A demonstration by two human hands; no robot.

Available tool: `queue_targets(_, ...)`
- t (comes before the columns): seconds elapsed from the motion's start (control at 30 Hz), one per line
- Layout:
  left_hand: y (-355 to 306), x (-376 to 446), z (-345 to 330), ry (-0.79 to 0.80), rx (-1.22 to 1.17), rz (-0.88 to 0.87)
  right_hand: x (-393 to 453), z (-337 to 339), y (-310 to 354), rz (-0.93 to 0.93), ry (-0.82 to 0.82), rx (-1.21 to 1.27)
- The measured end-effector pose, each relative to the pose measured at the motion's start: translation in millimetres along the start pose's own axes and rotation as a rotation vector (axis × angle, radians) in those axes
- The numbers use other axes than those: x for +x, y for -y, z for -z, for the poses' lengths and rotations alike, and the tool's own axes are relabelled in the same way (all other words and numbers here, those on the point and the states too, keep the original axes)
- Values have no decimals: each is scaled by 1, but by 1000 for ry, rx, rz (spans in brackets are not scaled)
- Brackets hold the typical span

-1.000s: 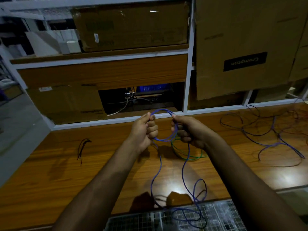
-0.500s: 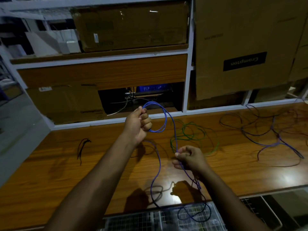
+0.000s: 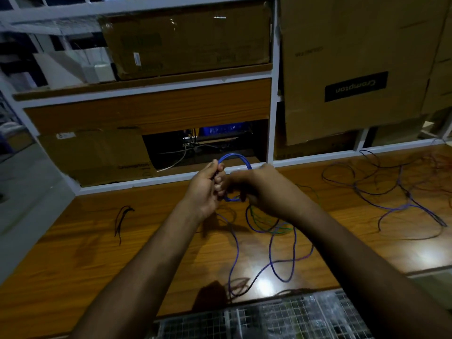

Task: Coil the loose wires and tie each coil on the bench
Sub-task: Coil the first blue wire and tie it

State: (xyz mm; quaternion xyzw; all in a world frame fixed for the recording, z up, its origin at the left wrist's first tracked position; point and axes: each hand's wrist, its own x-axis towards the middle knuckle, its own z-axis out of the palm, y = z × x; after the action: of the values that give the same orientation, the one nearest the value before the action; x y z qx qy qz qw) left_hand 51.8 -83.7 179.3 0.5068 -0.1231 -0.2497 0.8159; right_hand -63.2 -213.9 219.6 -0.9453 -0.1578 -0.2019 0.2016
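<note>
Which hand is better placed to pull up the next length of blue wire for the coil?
Probably the right hand. The left hand grips the blue coil, while the loose blue wire trails on the bench below the right hand.

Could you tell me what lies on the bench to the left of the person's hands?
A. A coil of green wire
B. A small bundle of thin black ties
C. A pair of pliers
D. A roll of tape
B: a small bundle of thin black ties lies alone on the wooden bench left of the left hand; the green wire lies under the right hand instead.
</note>
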Motion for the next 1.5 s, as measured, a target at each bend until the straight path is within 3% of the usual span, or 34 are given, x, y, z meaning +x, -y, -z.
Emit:
queue_targets(0.17,-2,-2,1,-62,59,-69,11,2,-10,75,-116,-39)
queue_targets(0.37,-9,-6,0,-70,-91,-70,20,-1,-12,127,-145,91)
queue_targets(0.57,-7,-9,-1,-7,136,-3,29,-10,-18,-67,-295,94)
queue_targets(0.63,-10,-9,-1,-11,135,3,32,-7,-29,-165,-182,177)
queue_targets(0.73,-15,-4,10,-36,66,46,25,2,-54,-224,233,377)
queue_targets(0.8,-15,-2,16,-30,74,104,16,7,-67,-222,339,598)
queue_targets(0.93,-13,-7,10,73,135,232,16,9,-75,-366,121,803)
queue_targets(1.07,-20,-9,6,153,66,282,18,0,-80,-477,-62,660)
queue_targets(1.2,-29,-5,11,138,8,278,11,-1,-85,-472,65,693)
queue_targets(1.33,-31,-1,18,98,-29,261,0,-7,-100,-463,235,979)
queue_targets(1.5,-35,3,19,100,-57,227,-19,-26,-116,-350,348,970)
